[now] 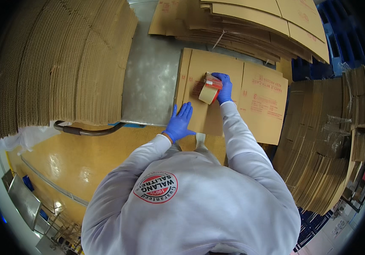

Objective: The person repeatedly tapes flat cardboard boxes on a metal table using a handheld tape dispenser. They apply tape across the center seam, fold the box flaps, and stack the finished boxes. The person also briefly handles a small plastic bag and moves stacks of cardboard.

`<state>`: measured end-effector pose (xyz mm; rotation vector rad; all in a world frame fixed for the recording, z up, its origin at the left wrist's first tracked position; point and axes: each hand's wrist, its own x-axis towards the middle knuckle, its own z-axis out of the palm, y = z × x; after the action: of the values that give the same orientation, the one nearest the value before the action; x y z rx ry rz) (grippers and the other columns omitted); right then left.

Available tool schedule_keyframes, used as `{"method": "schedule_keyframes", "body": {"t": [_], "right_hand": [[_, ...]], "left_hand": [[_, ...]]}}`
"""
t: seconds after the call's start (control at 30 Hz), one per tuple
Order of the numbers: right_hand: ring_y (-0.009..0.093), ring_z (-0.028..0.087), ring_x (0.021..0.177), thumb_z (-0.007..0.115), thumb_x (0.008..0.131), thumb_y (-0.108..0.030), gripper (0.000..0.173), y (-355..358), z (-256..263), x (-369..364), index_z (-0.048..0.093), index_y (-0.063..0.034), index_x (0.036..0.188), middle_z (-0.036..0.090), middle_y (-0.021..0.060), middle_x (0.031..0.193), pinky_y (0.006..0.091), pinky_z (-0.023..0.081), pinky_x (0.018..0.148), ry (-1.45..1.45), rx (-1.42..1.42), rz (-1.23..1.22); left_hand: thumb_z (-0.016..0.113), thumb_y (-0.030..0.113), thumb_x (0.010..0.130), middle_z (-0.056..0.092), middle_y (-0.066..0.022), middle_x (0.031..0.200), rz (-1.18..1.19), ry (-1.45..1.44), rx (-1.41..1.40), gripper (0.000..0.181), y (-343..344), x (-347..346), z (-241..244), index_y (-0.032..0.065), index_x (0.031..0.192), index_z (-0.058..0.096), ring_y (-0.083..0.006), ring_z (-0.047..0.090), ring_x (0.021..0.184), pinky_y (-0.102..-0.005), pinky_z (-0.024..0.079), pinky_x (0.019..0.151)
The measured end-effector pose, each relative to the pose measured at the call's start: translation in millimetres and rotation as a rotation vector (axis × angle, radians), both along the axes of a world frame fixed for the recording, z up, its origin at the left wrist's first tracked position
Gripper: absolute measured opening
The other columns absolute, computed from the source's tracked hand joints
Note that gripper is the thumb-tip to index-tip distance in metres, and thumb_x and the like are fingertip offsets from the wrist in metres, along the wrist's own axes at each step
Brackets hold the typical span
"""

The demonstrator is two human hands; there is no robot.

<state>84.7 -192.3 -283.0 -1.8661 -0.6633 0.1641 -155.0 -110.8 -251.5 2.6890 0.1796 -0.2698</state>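
Observation:
A flat, unfolded cardboard box (pixel 220 118) with red print lies on a metal table before me. My right hand (pixel 224 87), in a blue glove, grips a red tape dispenser (pixel 213 83) that carries a wide roll of tape, over the left part of the cardboard. My left hand (pixel 180 122), gloved too, rests with its fingers spread on the cardboard's near left corner and holds nothing. The dispenser hides part of the print under it.
A tall stack of flat cardboard boxes (pixel 64 63) stands on the left, beside the bare metal tabletop (pixel 150 76). A curved metal handle (pixel 90 130) juts out below it. More flat cardboard (pixel 249 19) lies at the far side, and further stacks (pixel 316 127) stand right, near blue pallets (pixel 338 35).

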Motion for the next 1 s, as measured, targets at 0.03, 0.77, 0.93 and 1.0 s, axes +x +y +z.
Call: {"method": "schedule_keyframes", "body": {"t": [0.03, 0.77, 0.93, 1.0], "right_hand": [[0.028, 0.057, 0.095, 0.059, 0.072, -0.012, 0.026, -7, -1, -9, 0.065, -0.0053, 0.096, 0.062, 0.0119, 0.095, 0.0346, 0.045, 0.085, 0.023, -0.037, -0.005], [0.018, 0.059, 0.09, 0.062, 0.083, -0.03, 0.035, -173, 81, -74, 0.055, -0.0081, 0.11, 0.061, 0.0064, 0.1, 0.0339, 0.046, 0.082, 0.843, 0.338, 0.592], [0.016, 0.058, 0.084, 0.068, 0.077, -0.018, 0.017, -260, 164, -49, 0.064, -0.006, 0.088, 0.061, 0.0048, 0.083, 0.0309, 0.045, 0.075, 0.464, 0.262, 0.478], [0.017, 0.058, 0.077, 0.069, 0.073, -0.014, 0.014, -294, 204, -61, 0.068, -0.0024, 0.08, 0.063, 0.0077, 0.078, 0.0303, 0.045, 0.072, 0.616, 0.31, 0.318]], "left_hand": [[0.072, 0.051, 0.062, 0.02, -0.0216, 0.146, 0.004, 0.03, -0.003, 0.106, -1, 0, 1, -0.0038, 0.138, 0.024, -0.0309, 0.016, 0.138, -0.0553, 0.004, 0.109], [0.056, 0.046, 0.076, 0.012, -0.0199, 0.148, -0.182, -0.067, 0.396, 0.087, -101, 72, 25, 0.0048, 0.142, 0.019, -0.0393, 0.009, 0.137, -0.0666, 0.016, 0.1], [0.052, 0.021, 0.079, 0.012, -0.0209, 0.148, -0.274, -0.091, 0.212, 0.07, -177, 82, -35, -0.0023, 0.139, 0.023, -0.0363, 0.012, 0.138, -0.0633, 0.017, 0.102], [0.052, 0.014, 0.078, 0.018, -0.0206, 0.147, -0.379, -0.07, 0.274, 0.066, -190, 55, -28, -0.0028, 0.137, 0.027, -0.0333, 0.017, 0.137, -0.0607, 0.018, 0.104]]}}
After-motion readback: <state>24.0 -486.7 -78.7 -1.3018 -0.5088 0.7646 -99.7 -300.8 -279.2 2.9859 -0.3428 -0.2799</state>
